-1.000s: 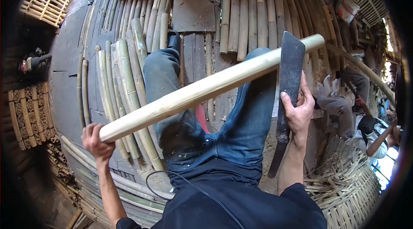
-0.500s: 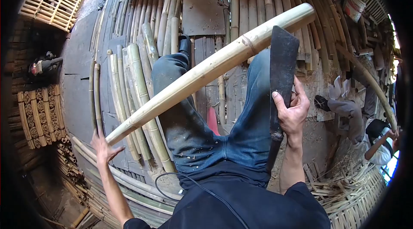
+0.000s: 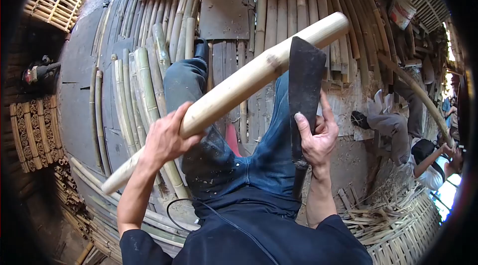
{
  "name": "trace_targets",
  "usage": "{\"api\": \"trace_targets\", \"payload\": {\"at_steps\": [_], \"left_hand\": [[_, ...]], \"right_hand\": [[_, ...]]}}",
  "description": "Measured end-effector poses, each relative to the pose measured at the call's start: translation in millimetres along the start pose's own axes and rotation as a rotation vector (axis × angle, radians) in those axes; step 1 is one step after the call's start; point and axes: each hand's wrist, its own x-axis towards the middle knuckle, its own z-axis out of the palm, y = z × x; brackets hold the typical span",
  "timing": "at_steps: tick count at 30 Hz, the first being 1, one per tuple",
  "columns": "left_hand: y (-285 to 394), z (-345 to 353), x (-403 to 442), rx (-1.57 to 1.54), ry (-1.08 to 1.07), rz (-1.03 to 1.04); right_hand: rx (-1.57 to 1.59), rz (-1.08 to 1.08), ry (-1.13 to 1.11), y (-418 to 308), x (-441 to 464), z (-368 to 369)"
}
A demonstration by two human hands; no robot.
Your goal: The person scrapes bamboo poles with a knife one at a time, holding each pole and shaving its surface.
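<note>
A pale, scraped bamboo pole slants across my lap, its thick end up at the right and its thin end down at the left. My left hand is closed around the pole's lower part, above the left thigh. In my right hand is a machete with a broad, dark, square-ended blade. The fingers and thumb pinch the blade just above the handle, which points down toward my hip. The blade stands upright and overlaps the pole near a node; whether they touch I cannot tell.
Green bamboo poles lie beside my left leg. Split bamboo bundles are stacked at far left. A metal plate lies ahead. On the right another person holds a long pole, near bamboo strips.
My left hand has moved from the pole's thin end up and right along it, and now grips it. The pole has shifted down and left. My right hand still holds the machete.
</note>
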Motion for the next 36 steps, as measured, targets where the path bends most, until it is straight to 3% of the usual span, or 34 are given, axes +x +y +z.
{"api": "trace_targets", "payload": {"at_steps": [5,7,13,16,24,36], "left_hand": [[-44.6,10.5,-64.7,0.132,-0.139,-0.121],[-54.1,11.4,-80.0,0.09,-0.034,-0.064],[-45.2,15.3,-66.8,-0.02,-0.1,-0.062],[-64.4,9.5,-65.1,0.091,-0.242,-0.097],[-106.5,-40.0,-85.4,0.235,-0.261,-0.188],[-129.5,-41.6,-64.0,0.252,-0.272,-0.019]], "right_hand": [[0.076,-0.073,0.032,20.2,20.5,2.5],[0.101,-0.116,0.042,22.1,24.1,3.9],[0.052,-0.092,-0.02,3.1,18.0,7.6],[-0.028,-0.135,-0.006,-2.1,16.8,9.5],[-0.011,-0.121,-0.032,17.8,19.7,16.0],[-0.134,-0.011,-0.13,32.8,-1.8,23.2]]}}
